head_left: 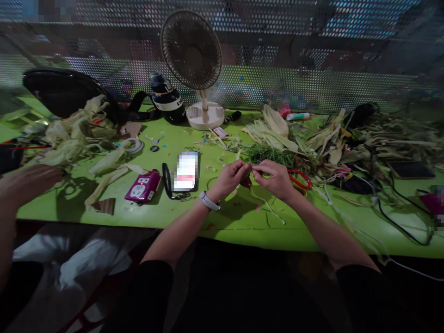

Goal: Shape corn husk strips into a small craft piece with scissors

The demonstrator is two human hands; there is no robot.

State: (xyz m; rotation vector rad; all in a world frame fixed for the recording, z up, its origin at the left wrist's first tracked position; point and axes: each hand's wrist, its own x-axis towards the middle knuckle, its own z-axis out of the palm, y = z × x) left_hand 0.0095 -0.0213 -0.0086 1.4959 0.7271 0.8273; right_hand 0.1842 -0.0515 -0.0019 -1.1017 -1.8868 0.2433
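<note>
My left hand (231,176) and my right hand (274,177) meet over the green table (229,222), fingertips pinched together on a thin pale strip of corn husk (267,204) that trails down toward the table's front edge. A white watch is on my left wrist. Red-handled scissors (301,179) lie just right of my right hand. A pile of dry corn husks (277,129) and a tuft of green strands (268,153) sit just behind my hands.
A small fan (194,60) stands at the back centre by a dark bottle (166,98). A phone (186,172) and a pink power strip (143,187) lie left of my hands. Another person's hand (27,182) rests by husks (74,134) at left. Cables (398,217) cross the right side.
</note>
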